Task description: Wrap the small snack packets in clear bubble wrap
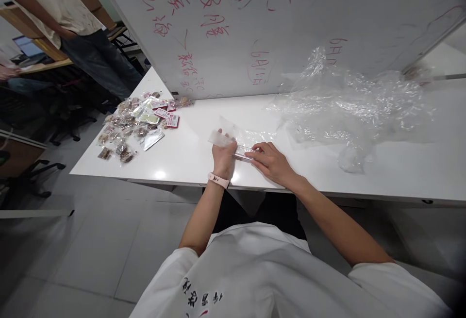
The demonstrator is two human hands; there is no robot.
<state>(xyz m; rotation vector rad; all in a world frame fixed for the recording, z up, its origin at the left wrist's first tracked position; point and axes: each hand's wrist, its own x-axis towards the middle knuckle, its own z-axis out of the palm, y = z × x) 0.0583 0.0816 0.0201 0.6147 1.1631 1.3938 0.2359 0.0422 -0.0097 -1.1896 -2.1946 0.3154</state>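
Note:
A clear plastic bag point(253, 137) lies across my two hands near the table's front edge. My left hand point(223, 159), with a pink band at the wrist, is closed around the bag's left part, its thumb on top. The fingers of my right hand point(273, 162) pinch the bag's near edge, where a clear strip shows between the hands. Whether anything is inside the bag cannot be made out.
Small packets point(125, 131), some with red labels, are heaped at the table's left end. A large crumpled mass of clear plastic point(338, 104) spreads over the right side. Behind stands a whiteboard point(291, 26) with red writing. A person point(83, 31) stands at the far left.

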